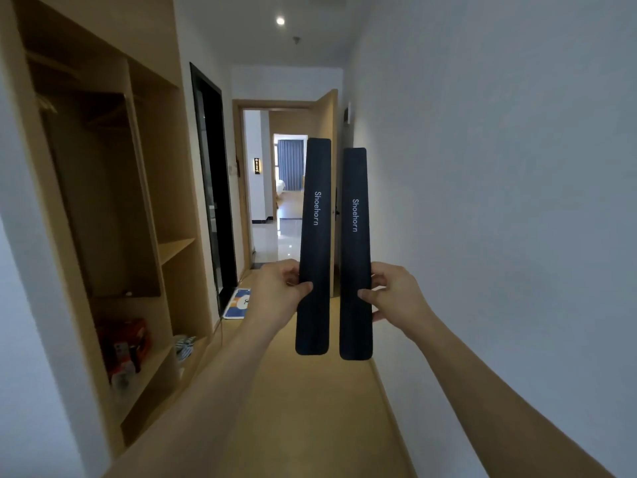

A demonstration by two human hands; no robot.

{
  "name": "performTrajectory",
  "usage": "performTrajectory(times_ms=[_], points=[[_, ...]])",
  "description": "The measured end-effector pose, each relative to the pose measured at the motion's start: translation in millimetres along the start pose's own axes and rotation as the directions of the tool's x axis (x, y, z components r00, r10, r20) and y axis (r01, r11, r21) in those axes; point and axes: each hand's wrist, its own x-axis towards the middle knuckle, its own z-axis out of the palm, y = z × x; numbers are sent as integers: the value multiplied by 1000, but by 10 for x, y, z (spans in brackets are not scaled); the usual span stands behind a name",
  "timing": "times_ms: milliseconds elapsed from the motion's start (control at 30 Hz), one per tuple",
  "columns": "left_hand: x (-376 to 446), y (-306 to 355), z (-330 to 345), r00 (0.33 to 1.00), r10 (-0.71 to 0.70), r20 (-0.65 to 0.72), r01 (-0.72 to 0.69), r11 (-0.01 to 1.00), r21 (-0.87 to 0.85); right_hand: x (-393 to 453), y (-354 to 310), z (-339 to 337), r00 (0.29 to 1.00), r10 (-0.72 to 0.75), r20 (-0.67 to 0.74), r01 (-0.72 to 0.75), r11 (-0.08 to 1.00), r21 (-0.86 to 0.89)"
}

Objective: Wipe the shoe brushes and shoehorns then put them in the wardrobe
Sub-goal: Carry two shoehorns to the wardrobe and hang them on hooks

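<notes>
- One open wooden wardrobe [103, 201] fills the left side of the corridor, the largest thing in view, with a tall hanging bay, side shelves and a low shelf near the floor.
- A plain white wall [499, 167] runs down the right side, and a light wooden floor [310, 408] stretches ahead to an open doorway [275, 188] at the far end.
- On the wardrobe's low shelf sits a red box [125, 339], blurred, with some small items in front of it that I cannot make out.
- A small patterned mat [238, 303] lies on the floor beside a dark-framed door on the left.
- The left shoehorn [314, 243], long, flat and black with "Shoehorn" printed in white, stands upright in mid-air in front of the doorway, well apart from the wardrobe.
- The right shoehorn [355, 250], the same kind, stands upright just beside the first, a narrow gap between them.
- The left hand [277, 291] grasps the left shoehorn in its lower half, thumb across the front and fingers curled behind.
- The right hand [393, 294] grasps the right shoehorn at the same height, thumb on the front, fingers wrapped behind.
</notes>
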Motion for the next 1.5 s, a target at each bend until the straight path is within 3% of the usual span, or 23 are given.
performTrajectory(times_ms=[600, 800, 1500], points=[[3361, -1344, 363, 981, -25, -192, 50, 991, 126, 3870, 1088, 529, 965, -173, 198, 144, 978, 151], [4240, -1864, 413, 963, -65, -260, 105, 985, 140, 4913, 1468, 904, 945, -184, 270, 132, 971, 201], [8304, -4107, 161, 959, -46, -280, 89, 986, 143, 9132, 2530, 2395, 955, -161, 250, 126, 981, 150]])
